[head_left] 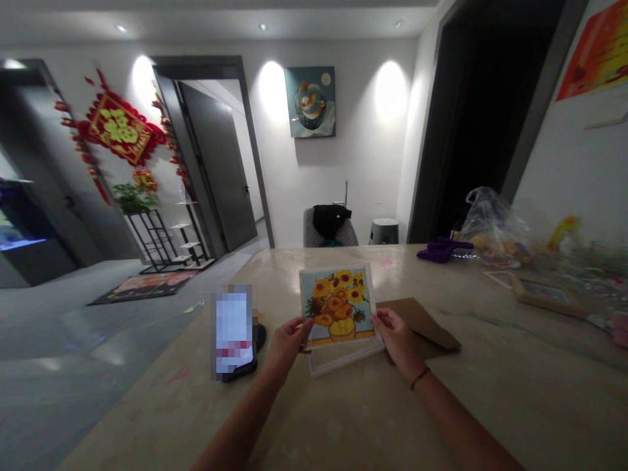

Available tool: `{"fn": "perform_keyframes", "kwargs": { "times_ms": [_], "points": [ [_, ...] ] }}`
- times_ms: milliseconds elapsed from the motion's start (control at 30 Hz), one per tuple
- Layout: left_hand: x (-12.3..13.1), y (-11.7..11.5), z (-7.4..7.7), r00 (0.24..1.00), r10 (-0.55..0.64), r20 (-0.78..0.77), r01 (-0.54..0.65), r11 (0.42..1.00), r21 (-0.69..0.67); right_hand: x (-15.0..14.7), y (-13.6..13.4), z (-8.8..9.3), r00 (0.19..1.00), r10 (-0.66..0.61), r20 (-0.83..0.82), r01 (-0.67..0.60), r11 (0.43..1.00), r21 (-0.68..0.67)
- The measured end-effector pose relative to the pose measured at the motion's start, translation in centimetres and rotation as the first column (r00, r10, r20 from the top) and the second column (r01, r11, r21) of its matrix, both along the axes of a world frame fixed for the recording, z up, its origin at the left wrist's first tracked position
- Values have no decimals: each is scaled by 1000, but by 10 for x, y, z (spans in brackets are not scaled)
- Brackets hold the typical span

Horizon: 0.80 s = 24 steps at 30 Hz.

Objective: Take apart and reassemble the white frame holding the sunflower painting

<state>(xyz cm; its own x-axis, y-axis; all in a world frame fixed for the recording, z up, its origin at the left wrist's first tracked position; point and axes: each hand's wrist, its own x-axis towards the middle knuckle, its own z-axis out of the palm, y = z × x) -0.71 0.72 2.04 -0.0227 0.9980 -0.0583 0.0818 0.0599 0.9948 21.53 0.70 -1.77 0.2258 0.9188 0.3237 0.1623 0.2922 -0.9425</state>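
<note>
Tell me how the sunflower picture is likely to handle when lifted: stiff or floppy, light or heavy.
The sunflower picture is probably stiff: it shows no obvious sag, though held only near its lower sides. It seems fairly light, since the left hand and right hand pinch just its edges.

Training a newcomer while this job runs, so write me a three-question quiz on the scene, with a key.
1. True or false: the left hand and the right hand both hold the sunflower picture.
2. Which side wears the dark bracelet? A) left only; B) right only; C) both.
3. Name the device with a lit screen on the table, to the left of the left hand.

Key:
1. True, one hand at each side.
2. B.
3. A phone.
</note>
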Motion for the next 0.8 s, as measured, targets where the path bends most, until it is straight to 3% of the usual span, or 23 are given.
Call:
{"fn": "perform_keyframes", "kwargs": {
  "times_ms": [67, 133, 167, 233, 333, 400, 467, 567, 700, 800],
  "points": [
    [0, 1, -3, 1000, 28, -13, -28, 1000, 13, -4, -5, 4, 976, -159, 150, 146, 985, 97],
    [0, 1, -6, 999, 52, 4, -52, 998, 18, -10, -13, 9, 864, -343, 369, 239, 924, 299],
    [1, 1, -7, 998, 66, 18, -67, 998, 20, -13, -17, 11, 784, -401, 475, 210, 890, 405],
    [3, -1, -8, 995, 88, 45, -89, 996, 24, -20, -23, 14, 618, -433, 656, 36, 849, 527],
    [8, -6, -6, 995, 82, 63, -85, 996, 36, -28, -26, 13, 409, -464, 785, -131, 822, 554],
    [13, -11, -2, 996, 63, 68, -66, 997, 41, -29, -25, 10, 348, -496, 795, -138, 812, 567],
    [17, -15, 4, 996, 24, 85, -27, 999, 38, -25, -22, 8, 351, -512, 784, -104, 810, 577],
    [21, -19, 11, 987, -80, 143, 76, 997, 29, -17, -21, 9, 437, -505, 745, -22, 822, 570],
    [20, -20, 13, 954, -231, 190, 232, 973, 20, -11, -26, 17, 701, -398, 591, 24, 842, 539],
    [18, -20, 12, 926, -318, 205, 322, 947, 14, -15, -29, 21, 880, -281, 383, 94, 893, 440]
  ]
}}
